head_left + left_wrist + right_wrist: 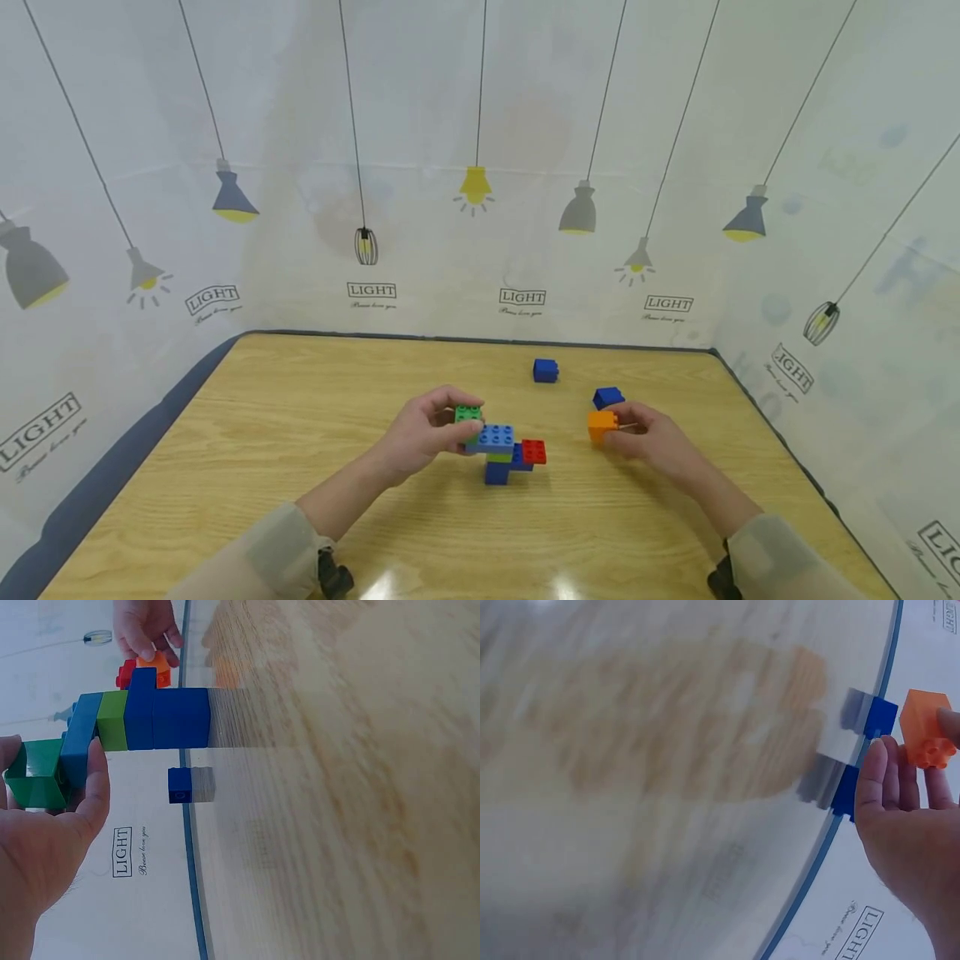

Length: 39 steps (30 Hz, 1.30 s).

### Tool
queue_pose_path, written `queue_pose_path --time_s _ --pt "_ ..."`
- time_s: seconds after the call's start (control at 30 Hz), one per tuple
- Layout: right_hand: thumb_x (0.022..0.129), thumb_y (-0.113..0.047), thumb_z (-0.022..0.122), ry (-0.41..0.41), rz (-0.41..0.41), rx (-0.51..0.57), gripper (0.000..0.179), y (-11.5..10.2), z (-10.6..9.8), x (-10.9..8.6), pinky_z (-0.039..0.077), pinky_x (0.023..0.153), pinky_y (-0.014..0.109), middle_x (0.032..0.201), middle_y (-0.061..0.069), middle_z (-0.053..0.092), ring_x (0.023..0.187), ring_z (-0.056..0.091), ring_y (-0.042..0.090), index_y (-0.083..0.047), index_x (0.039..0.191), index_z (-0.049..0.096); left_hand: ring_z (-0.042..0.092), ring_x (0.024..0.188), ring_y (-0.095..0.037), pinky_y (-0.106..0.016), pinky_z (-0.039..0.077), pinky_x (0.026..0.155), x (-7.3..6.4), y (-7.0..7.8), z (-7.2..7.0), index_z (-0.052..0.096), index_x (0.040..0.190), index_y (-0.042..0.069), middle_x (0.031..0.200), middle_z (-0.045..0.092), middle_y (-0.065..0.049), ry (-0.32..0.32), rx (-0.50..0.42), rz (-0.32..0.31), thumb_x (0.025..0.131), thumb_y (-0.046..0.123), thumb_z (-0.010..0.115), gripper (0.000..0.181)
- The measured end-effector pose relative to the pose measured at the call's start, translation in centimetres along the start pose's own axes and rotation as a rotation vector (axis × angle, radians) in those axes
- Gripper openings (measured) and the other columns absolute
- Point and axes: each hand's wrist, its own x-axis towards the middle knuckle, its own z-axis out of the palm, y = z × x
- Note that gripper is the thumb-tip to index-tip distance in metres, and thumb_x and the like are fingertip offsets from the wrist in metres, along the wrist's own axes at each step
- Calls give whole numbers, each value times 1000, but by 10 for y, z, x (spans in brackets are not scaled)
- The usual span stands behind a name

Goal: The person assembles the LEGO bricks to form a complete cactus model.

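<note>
My left hand [420,435] grips a green brick [467,412] at the upper left end of a built stack of toy bricks. Beside the green one sits a light blue brick [495,437], above a lime green brick [112,720]. Dark blue bricks [180,718] form the stack's base, which stands on the table. A red brick [534,451] juts out on its right side. Off to the right, my right hand [660,443] pinches an orange brick [925,724] between thumb and fingers, held above the tabletop and apart from the stack.
Two loose dark blue bricks lie farther back: one blue brick [546,371] right of centre, another blue brick [608,397] just behind the orange one. The wooden table [315,375] meets a printed wall sheet [450,100] at its back and sides.
</note>
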Motion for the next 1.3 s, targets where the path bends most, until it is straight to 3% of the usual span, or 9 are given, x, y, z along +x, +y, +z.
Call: queue_pose_path --time_s 0.2,0.47,0.73,1.03,1.3 --pt "106 -26 76 15 -70 33 48 -18 9 -4 62 97 26 143 17 67 122 69 28 -7 147 62 67 97 -19 -39 69 86 0 1 0 69 138 6 116 70 -5 1 7 7 105 14 75 34" --pt "106 -21 76 -45 -113 143 50 -37 20 -8 63 102 27 150 24 61 130 71 33 -3 151 60 67 97 -19 -47 69 90 1 1 -1 69 138 7 116 70 -5 5 19 4 105 14 75 34" --pt "103 -25 80 -103 -142 157 49 -50 35 -10 64 98 27 139 17 68 116 70 29 -10 147 65 67 96 -20 -50 69 90 1 2 -1 70 137 7 115 70 -6 5 17 4 105 15 75 34" --pt "102 -29 82 -134 -189 145 49 -52 50 -10 64 95 25 134 16 71 113 70 31 -9 144 66 67 96 -19 -41 70 87 1 2 0 70 137 6 115 70 -6 2 11 2 105 14 76 34" --pt "101 -29 82 -148 -183 146 48 -53 57 -11 64 96 27 137 14 70 117 71 30 -15 145 68 67 96 -19 -47 70 89 1 0 -1 69 137 4 115 70 -6 -3 14 12 105 15 76 35"
